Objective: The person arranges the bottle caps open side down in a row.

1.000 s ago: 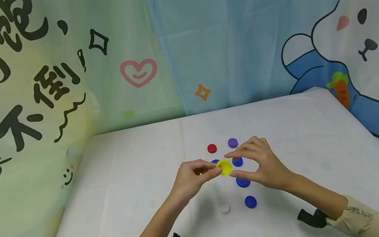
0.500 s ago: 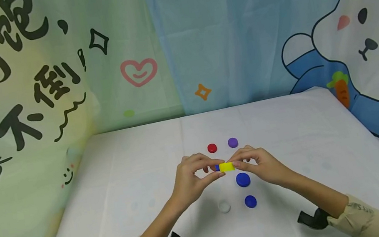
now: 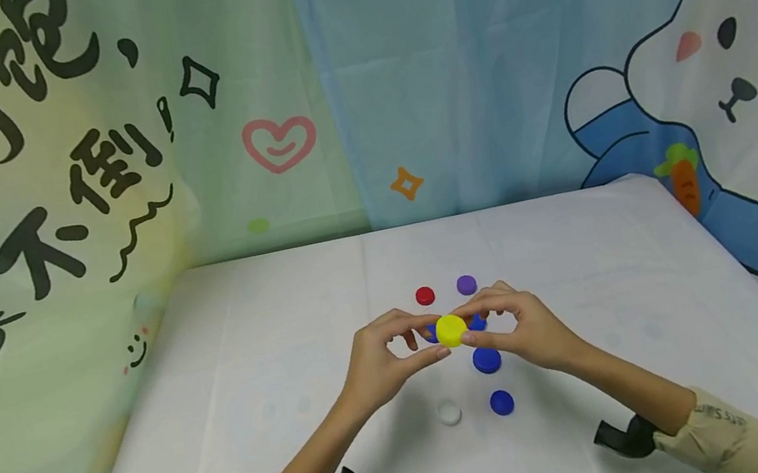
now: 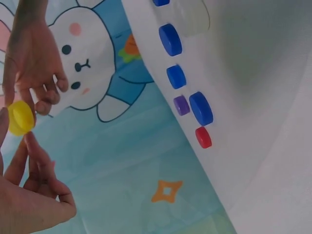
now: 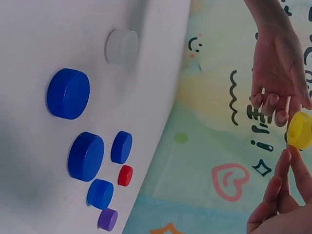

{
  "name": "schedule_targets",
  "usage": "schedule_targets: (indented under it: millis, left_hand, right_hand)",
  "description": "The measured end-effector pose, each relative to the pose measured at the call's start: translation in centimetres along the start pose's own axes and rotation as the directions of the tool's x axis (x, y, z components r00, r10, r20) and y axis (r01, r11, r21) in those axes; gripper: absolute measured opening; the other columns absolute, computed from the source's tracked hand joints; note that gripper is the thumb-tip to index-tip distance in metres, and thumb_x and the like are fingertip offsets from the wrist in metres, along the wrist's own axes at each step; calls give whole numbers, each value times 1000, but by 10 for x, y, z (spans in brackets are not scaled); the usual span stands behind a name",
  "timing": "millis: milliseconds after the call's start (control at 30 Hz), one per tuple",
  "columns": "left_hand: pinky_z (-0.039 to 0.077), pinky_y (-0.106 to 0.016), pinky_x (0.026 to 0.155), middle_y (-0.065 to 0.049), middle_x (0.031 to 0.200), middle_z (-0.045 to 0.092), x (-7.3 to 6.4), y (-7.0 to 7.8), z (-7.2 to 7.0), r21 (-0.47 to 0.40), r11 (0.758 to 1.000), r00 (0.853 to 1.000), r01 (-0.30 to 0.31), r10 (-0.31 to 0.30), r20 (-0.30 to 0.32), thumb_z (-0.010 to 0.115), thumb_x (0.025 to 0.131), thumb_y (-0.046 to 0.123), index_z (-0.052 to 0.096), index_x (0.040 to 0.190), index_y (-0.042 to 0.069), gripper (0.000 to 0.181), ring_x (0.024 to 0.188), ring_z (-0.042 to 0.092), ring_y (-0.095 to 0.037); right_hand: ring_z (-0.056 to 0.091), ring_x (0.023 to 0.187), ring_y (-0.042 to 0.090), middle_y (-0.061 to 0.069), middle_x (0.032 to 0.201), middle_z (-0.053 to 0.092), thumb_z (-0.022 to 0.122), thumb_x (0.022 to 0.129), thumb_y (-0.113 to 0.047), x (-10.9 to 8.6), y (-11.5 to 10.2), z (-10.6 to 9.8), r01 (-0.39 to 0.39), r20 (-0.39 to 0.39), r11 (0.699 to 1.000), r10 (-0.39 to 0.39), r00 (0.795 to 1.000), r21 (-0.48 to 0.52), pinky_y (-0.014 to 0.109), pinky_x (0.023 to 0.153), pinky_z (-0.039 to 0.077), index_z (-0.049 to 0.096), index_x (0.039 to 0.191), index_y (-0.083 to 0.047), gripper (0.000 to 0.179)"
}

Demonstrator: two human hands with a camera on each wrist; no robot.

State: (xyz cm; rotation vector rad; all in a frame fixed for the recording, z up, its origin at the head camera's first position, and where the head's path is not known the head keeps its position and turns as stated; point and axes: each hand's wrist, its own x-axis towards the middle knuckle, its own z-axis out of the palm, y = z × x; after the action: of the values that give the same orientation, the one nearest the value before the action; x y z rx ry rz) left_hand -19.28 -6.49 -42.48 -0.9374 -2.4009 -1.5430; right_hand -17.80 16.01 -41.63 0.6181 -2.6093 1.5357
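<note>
A yellow bottle cap (image 3: 451, 331) is held up over the table between both hands, its flat top toward the head camera. My left hand (image 3: 391, 350) has index finger and thumb at the cap's left edge. From the other side, my right hand (image 3: 516, 322) pinches it with thumb and index finger. In the left wrist view the yellow cap (image 4: 20, 118) shows its hollow side, with fingertips of both hands on its rim. The right wrist view has the cap (image 5: 301, 130) at its right edge, partly cut off.
On the white-covered table (image 3: 271, 315) behind the hands lie a red cap (image 3: 424, 296) and a purple cap (image 3: 466, 284). Several blue caps (image 3: 487, 359) stand below and behind the fingers. A whitish translucent cap (image 3: 449, 413) lies nearer. A printed curtain (image 3: 397, 81) hangs behind.
The yellow cap has been turned over, from hollow side facing the head camera, through edge-on, to flat top facing it. The right hand has closed in onto it; the table caps stay put.
</note>
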Motion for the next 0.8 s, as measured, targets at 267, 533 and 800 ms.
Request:
schedule_targets:
  millis: [267,533,800]
  left_hand:
    - [36,-30,67,6,80,63,1,-13,3,169,983,997,-67,72,-26,79,73,26,73,100,15,30,69,51,-6]
    - [36,-29,70,11,71,61,-1,-62,15,422,907,983,-2,-76,167,79,72,32,74,93,16,27,67,51,-7]
    - [32,-27,65,12,63,57,1,-85,31,593,803,936,-63,-159,315,84,64,34,76,84,18,27,64,47,-5]
  right_hand:
    - [44,90,12,-8,94,63,78,74,-26,4,12,9,133,-36,980,-140,989,-147,36,73,42,72,103,-17,31]
    - [44,85,13,-5,88,63,77,74,-33,16,57,40,146,104,931,-118,988,-333,36,74,33,73,98,-13,31]
    - [41,79,12,-4,87,63,76,74,-36,17,83,60,174,231,885,-78,970,-432,33,71,31,74,94,-14,30]
